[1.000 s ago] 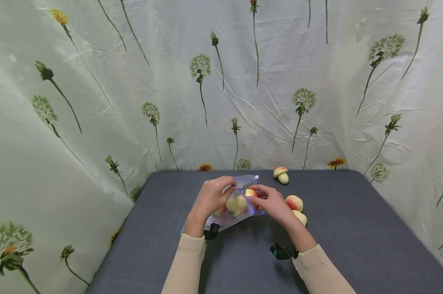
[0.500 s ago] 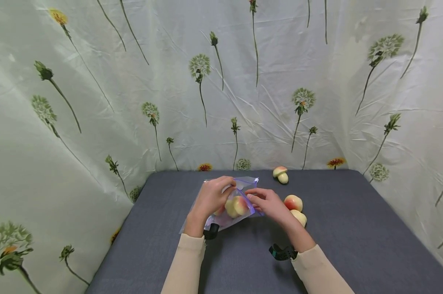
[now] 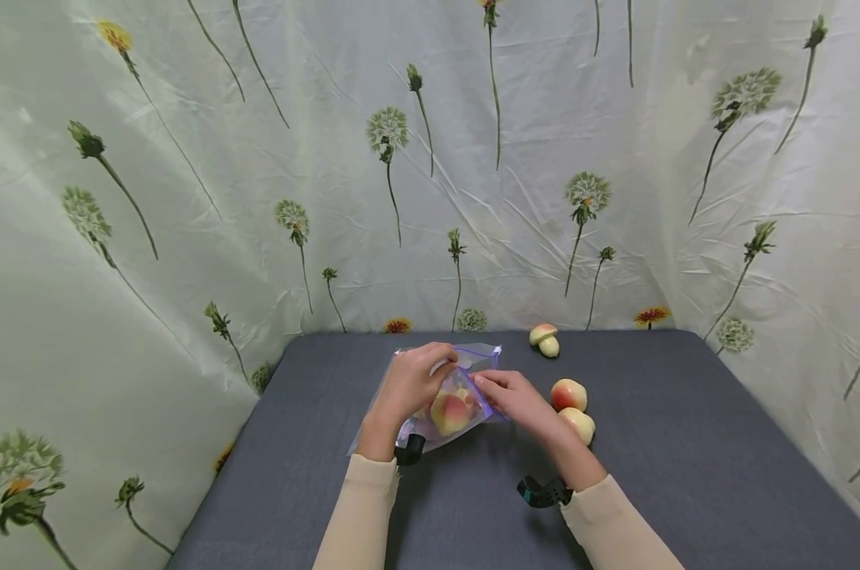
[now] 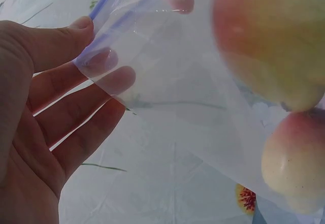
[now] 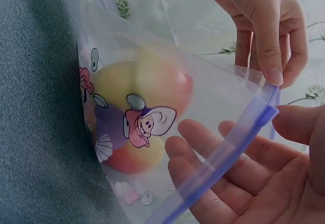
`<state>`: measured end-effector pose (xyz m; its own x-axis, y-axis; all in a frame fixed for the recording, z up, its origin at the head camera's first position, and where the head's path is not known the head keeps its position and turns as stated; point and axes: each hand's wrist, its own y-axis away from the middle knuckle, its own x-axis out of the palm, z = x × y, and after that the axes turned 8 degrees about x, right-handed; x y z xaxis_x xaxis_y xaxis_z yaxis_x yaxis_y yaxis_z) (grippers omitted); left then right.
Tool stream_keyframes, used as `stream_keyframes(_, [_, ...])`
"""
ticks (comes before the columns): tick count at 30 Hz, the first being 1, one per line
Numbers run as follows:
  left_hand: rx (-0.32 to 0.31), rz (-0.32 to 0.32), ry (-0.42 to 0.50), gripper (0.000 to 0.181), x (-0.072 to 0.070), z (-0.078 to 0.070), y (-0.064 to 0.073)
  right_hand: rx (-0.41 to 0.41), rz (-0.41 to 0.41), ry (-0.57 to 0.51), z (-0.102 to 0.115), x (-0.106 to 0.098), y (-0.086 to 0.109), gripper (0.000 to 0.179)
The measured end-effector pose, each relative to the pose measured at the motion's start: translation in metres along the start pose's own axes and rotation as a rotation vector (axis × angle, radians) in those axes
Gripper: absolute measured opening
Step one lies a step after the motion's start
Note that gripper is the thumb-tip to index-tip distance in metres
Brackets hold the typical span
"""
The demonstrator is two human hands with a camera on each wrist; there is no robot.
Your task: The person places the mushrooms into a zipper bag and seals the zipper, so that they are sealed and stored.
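My left hand point(image 3: 417, 384) pinches the purple zip edge of a clear zip bag point(image 5: 208, 87) with cartoon prints, holding it up. Inside the bag lie red-and-yellow toy mushrooms point(image 4: 292, 153) and a purple patch of something blurred by the plastic. At the bag's mouth is my right hand point(image 3: 517, 402), its fingers point(image 5: 190, 158) relaxed and seen through the bag wall, its thumb beside the zip edge. Nothing is held in it. To its right sit a red-and-yellow rounded piece point(image 3: 568, 395) and a pale yellow rounded piece point(image 3: 578, 426).
A toy mushroom point(image 3: 544, 340) lies near the back edge of the dark grey table point(image 3: 658, 443). Behind and to the sides hangs a pale curtain point(image 3: 330, 158) printed with dandelions.
A red-and-yellow mushroom left my right hand at the bag's mouth and dropped lower into the bag. My right hand drew slightly down and stays at the opening. My left hand kept its pinch.
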<state>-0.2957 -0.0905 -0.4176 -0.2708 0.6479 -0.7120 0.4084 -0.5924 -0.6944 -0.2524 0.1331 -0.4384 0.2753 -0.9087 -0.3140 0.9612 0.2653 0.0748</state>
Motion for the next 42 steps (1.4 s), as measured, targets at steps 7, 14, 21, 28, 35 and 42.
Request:
stream_keyframes(7, [0.004, -0.018, -0.002, 0.005, -0.001, -0.001, 0.001, -0.022, -0.022, 0.011, 0.002, 0.0, 0.002, 0.037])
stream_keyframes(14, [0.002, -0.008, -0.011, 0.005, -0.003, 0.0, 0.001, -0.038, -0.02, 0.015, 0.015, -0.003, 0.011, 0.035])
stream_keyframes(21, [0.006, -0.009, -0.024, 0.006, -0.003, 0.0, 0.001, -0.034, -0.018, 0.012, 0.032, -0.007, 0.023, 0.031])
stream_keyframes(28, [0.0, 0.0, -0.033, 0.005, -0.003, 0.0, 0.001, -0.042, -0.068, 0.037, 0.009, -0.014, 0.015, 0.032])
stream_keyframes(35, [0.011, -0.001, -0.039, 0.007, -0.001, 0.0, 0.001, -0.052, -0.142, 0.083, 0.009, -0.024, 0.023, 0.028])
stream_keyframes(42, [0.025, -0.016, -0.037, 0.008, 0.001, 0.003, 0.001, -0.035, -0.193, 0.163, 0.007, -0.036, 0.031, 0.035])
